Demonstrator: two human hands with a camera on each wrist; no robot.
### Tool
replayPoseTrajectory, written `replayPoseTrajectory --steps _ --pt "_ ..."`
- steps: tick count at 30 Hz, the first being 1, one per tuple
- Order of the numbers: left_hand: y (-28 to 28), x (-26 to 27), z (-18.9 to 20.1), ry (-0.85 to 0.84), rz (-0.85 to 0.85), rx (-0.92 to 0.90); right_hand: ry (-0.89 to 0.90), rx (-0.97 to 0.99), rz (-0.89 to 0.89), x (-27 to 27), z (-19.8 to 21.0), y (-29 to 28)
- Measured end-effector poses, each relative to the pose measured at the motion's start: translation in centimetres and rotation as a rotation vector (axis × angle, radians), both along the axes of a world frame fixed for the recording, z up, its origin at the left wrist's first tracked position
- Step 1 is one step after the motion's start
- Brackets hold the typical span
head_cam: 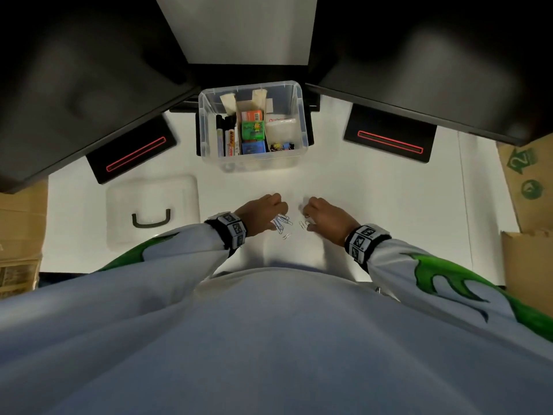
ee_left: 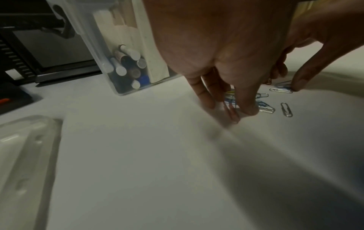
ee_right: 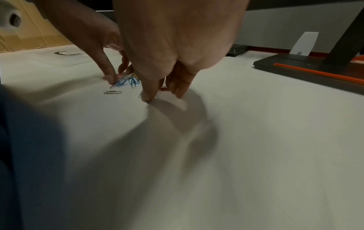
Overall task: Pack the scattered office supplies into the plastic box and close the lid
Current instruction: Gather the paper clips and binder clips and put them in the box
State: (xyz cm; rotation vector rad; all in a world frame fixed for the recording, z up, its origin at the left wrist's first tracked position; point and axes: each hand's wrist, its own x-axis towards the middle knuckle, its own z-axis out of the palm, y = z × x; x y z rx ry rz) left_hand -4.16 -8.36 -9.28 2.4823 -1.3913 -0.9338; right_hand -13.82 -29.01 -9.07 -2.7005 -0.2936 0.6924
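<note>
A clear plastic box (head_cam: 251,163) stands open at the back of the white desk, holding markers, small coloured boxes and binder clips. Its lid (head_cam: 152,199) with a dark handle lies flat to the left. Several coloured paper clips (head_cam: 282,223) lie in a small pile near the front edge. My left hand (head_cam: 276,218) reaches down with its fingertips (ee_left: 246,109) pressing on the pile (ee_left: 265,107). My right hand (head_cam: 308,215) is just right of it, one fingertip (ee_right: 147,98) pressing a loose clip, a red clip (ee_right: 163,89) beside it. One silver clip (ee_right: 112,92) lies apart.
Two black monitor bases with red stripes (head_cam: 131,154) (head_cam: 389,142) flank the box, under dark screens. Cardboard boxes stand at the right edge (head_cam: 526,187) and the left edge (head_cam: 21,223). My torso is against the desk's front edge.
</note>
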Motion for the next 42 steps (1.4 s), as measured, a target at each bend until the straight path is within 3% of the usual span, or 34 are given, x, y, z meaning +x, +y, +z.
replayPoseTrajectory --steps 7,17,25,30,36,42 --pt "-0.3 -0.5 0.0 0.008 0.080 0.052 0.071 -0.001 -0.174 0.4 0.6 0.2" --pt "-0.4 -0.1 0.7 -0.041 0.050 0.131 0.067 0.020 -0.073 0.9 1.0 3.2" --pt "0.0 1.0 1.7 0.016 0.081 0.046 0.128 0.046 -0.024 2.2 1.5 2.4" --pt "0.9 2.4 3.0 0.134 0.187 -0.055 0.114 0.131 -0.123 2.7 2.6 0.8" --pt "0.3 4.3 8.0 0.132 0.251 -0.317 -0.068 0.452 -0.300 6.0 8.1 -0.4" --pt "-3.3 9.9 12.3 0.077 0.606 -0.574 -0.326 0.583 -0.535 12.1 11.9 -1.3"
